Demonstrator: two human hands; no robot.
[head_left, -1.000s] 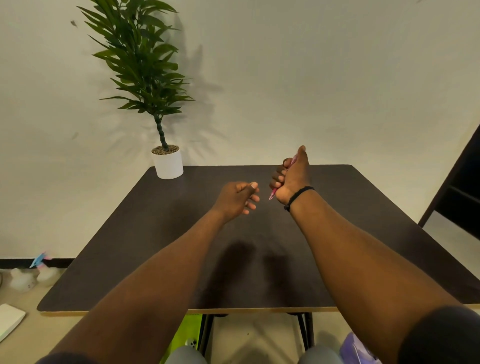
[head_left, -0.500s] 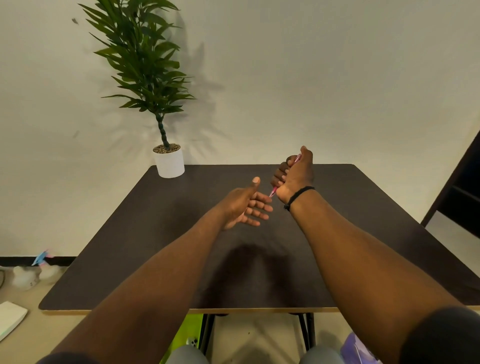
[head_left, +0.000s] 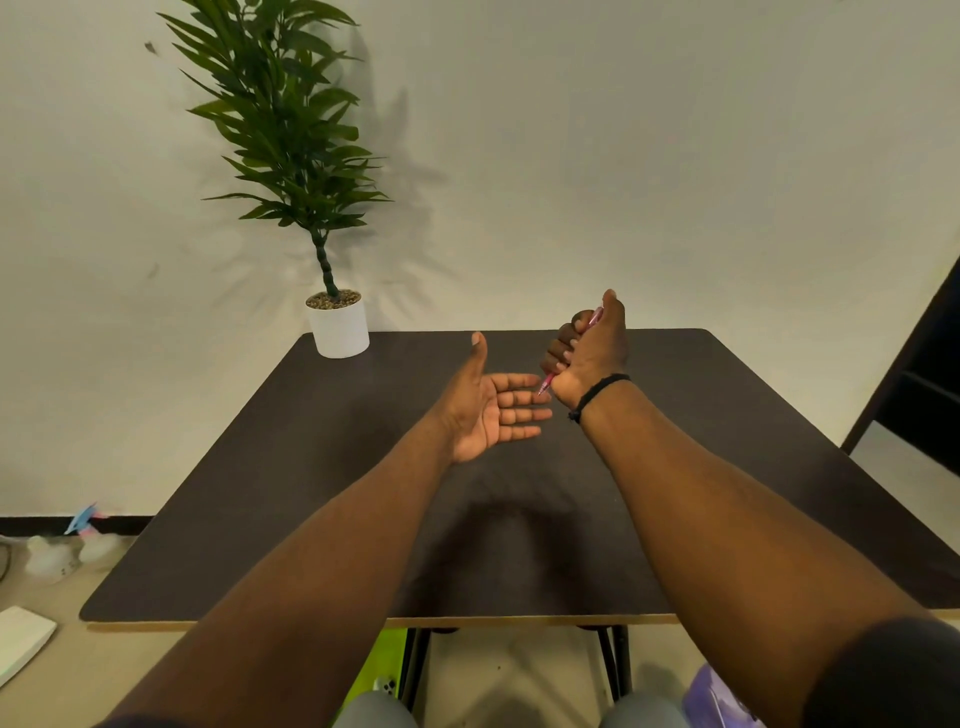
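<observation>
Whereas the left grip (head_left: 488, 410) was loosely curled a second ago, it now lies released, palm showing, fingers spread beside the tip of the pink pen (head_left: 545, 385), which the right grip (head_left: 589, 348) clenches above the bench (head_left: 311, 467); a hand-over appears likely.

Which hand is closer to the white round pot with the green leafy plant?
Left. The left hand, palm open, hovers over the dark table to the right of the white round pot; the right hand, gripping a slim pink pen, is farther right.
</observation>
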